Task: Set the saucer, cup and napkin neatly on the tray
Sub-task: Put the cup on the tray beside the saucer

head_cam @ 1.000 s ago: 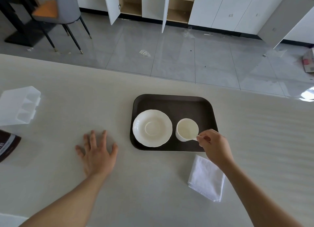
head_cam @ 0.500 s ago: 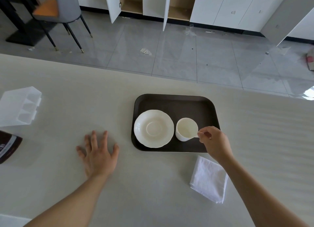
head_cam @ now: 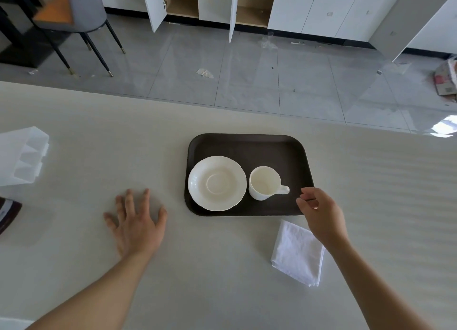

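A dark brown tray (head_cam: 247, 144) lies on the pale table. On its left half sits a white saucer (head_cam: 217, 183). Beside it stands a white cup (head_cam: 264, 183), upright, its handle pointing right. My right hand (head_cam: 321, 214) hovers just right of the handle, fingers loosely curled, holding nothing and apart from the cup. A folded white napkin (head_cam: 298, 254) lies on the table below the tray's near right corner, partly under my right wrist. My left hand (head_cam: 137, 222) rests flat on the table left of the tray, fingers spread.
A translucent plastic organiser (head_cam: 22, 156) sits at the table's left edge, with a dark packet (head_cam: 8, 214) below it. Beyond the table's far edge are the tiled floor, a chair (head_cam: 76, 13) and open white cabinets (head_cam: 197, 3).
My right hand has let go of the cup handle and drawn back to the right. The cup stays on the tray beside the saucer. The left hand has not moved.
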